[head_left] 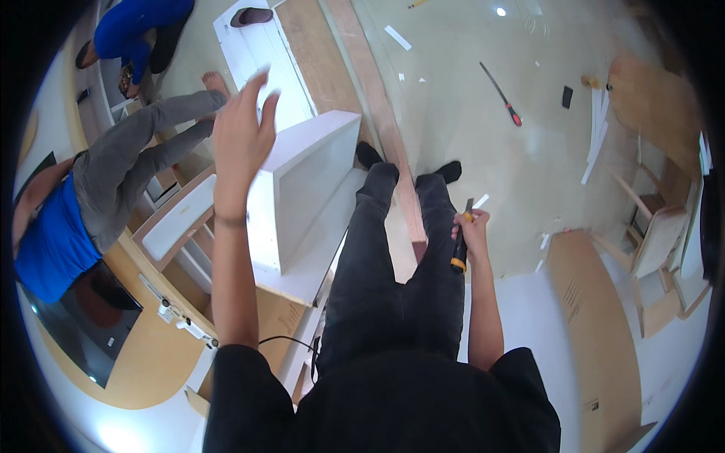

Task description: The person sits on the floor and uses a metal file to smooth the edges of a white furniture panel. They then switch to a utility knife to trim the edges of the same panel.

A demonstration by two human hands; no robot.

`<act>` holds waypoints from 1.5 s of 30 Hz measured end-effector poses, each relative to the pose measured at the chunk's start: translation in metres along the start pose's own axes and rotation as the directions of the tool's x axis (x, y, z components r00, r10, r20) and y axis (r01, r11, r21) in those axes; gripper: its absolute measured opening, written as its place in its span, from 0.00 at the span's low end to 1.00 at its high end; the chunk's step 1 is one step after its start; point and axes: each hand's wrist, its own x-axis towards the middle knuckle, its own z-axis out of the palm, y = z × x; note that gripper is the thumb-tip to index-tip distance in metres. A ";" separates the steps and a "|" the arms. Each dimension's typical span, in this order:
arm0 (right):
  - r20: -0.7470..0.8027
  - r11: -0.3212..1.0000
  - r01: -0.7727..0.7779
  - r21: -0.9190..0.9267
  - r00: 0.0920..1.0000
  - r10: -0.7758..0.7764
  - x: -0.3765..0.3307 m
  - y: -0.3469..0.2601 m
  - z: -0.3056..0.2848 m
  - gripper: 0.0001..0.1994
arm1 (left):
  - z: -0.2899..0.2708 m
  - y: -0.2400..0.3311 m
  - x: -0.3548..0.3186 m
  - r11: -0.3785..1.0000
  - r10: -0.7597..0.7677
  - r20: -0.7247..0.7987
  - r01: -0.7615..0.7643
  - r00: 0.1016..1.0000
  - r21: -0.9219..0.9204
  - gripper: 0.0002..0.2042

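My left hand (243, 132) is raised with its fingers apart, holding nothing. It appears over the white box-like cabinet piece (310, 162), and I cannot tell whether it touches it. In my right hand (474, 230) is a chisel (459, 253) with a black and yellow handle, its short blade pointing away from me. A small white strip (482, 201) shows beside the blade; whether my fingers hold it or it lies on the floor is unclear. Between my legs runs a long wooden board (377, 98).
At the left a person in blue (53, 238) leans close, and another person (143, 34) bends farther back. A red-handled file (513, 113), a black phone-like object (566, 97) and white strips (596, 136) lie on the floor. Cardboard (596, 332) and a wooden chair (657, 238) stand right.
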 end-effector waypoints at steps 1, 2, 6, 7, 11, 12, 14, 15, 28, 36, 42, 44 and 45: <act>-0.011 0.990 0.091 -0.110 0.996 -0.093 0.027 -0.008 0.000 0.20 | -0.007 0.005 -0.022 0.995 -0.092 0.082 0.088 0.992 0.052 0.15; -0.050 0.969 0.162 -0.188 0.983 -0.174 0.056 -0.016 0.002 0.20 | -0.013 0.008 -0.045 0.990 -0.113 0.123 0.102 0.986 0.092 0.14; -0.028 0.538 0.290 -0.792 0.862 -0.507 0.181 -0.045 0.021 0.21 | 0.004 0.010 -0.097 0.984 -0.174 0.224 0.162 0.959 0.073 0.08; 0.001 0.485 0.284 -0.827 0.864 -0.504 0.215 -0.051 0.027 0.21 | 0.012 0.008 -0.103 0.988 -0.106 0.206 0.080 0.973 0.132 0.07; 0.132 0.246 0.377 -0.893 0.742 -0.657 0.349 -0.064 0.049 0.20 | 0.029 -0.010 -0.118 0.956 -0.284 0.042 0.286 0.958 -0.070 0.11; 0.146 0.235 0.391 -0.890 0.733 -0.665 0.381 -0.062 0.054 0.20 | 0.029 -0.015 -0.121 0.920 -0.381 0.085 0.386 0.921 -0.061 0.12; 0.233 0.085 0.401 -0.912 0.677 -0.698 0.434 -0.053 0.055 0.21 | 0.028 -0.020 -0.128 0.904 -0.427 0.054 0.425 0.903 0.044 0.12; 0.297 0.029 0.452 -0.891 0.632 -0.715 0.455 -0.045 0.055 0.21 | 0.028 -0.022 -0.129 0.885 -0.449 0.013 0.442 0.894 0.147 0.13; 0.454 -0.310 0.575 -0.758 0.122 -0.883 0.550 -0.041 0.015 0.27 | 0.041 -0.018 -0.124 0.849 -0.527 0.061 0.521 0.848 0.086 0.19; -0.167 0.176 -0.037 -0.984 0.551 -0.817 0.606 -0.065 -0.072 0.26 | 0.042 -0.022 -0.132 0.866 -0.497 -0.009 0.496 0.868 -0.056 0.20; 0.162 -0.091 0.152 -0.984 0.569 -0.806 0.643 -0.059 -0.081 0.18 | 0.032 -0.035 -0.151 0.971 -0.239 -0.159 0.241 0.958 -0.007 0.19; 0.148 0.005 0.232 -0.973 0.638 -0.756 0.633 -0.056 -0.073 0.19 | 0.032 -0.040 -0.155 0.970 -0.203 -0.161 0.221 0.966 0.101 0.22; 0.106 0.057 0.225 -0.973 0.652 -0.750 0.621 -0.056 -0.068 0.20 | 0.033 -0.041 -0.156 0.956 -0.211 -0.173 0.240 0.962 0.167 0.23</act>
